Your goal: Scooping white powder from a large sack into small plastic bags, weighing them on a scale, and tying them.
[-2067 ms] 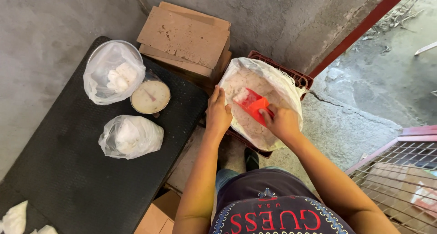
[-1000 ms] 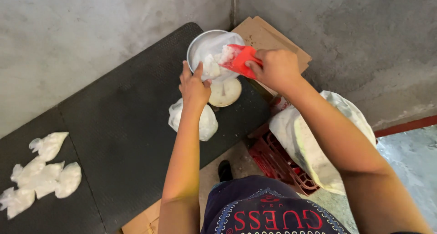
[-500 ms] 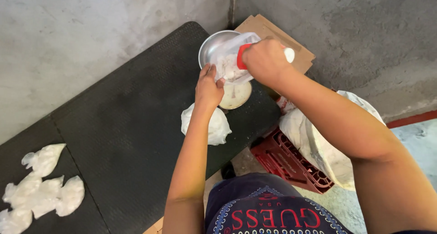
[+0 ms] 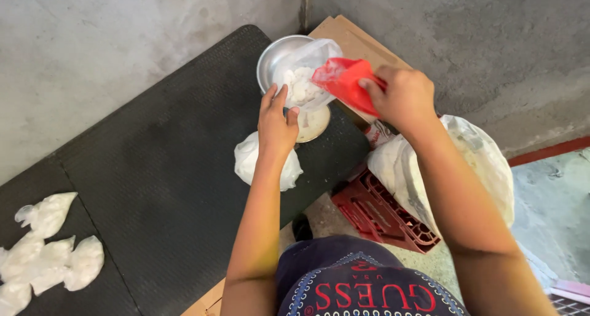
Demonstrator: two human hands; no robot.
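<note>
1. Red plastic crate [image 4: 375, 214], on the ground just off the table's near right edge; a large white sack [image 4: 473, 162] sits in it, mouth open.
2. Black table [image 4: 141, 168], textured top, running from near left to far right along a grey concrete wall [image 4: 123, 39].
3. Cluster of small filled white bags [image 4: 46, 245], near left end of the table, well apart from the hands.
4. One filled white bag [image 4: 249, 159], by the table's right edge, partly hidden under the left wrist.
5. Left hand [image 4: 276, 122], fingers closed on the near rim of a clear plastic bag [image 4: 304, 76], holding its mouth open.
6. Clear plastic bag, partly filled with white lumps, resting in a metal pan [image 4: 273, 55] on a round scale [image 4: 313, 125] at the table's far right corner.
7. Right hand [image 4: 402, 94], clamped around a red scoop [image 4: 344, 82], whose lip is tilted into the bag's mouth.
8. Brown cardboard [image 4: 362, 39], flat against the wall behind the scale.
</note>
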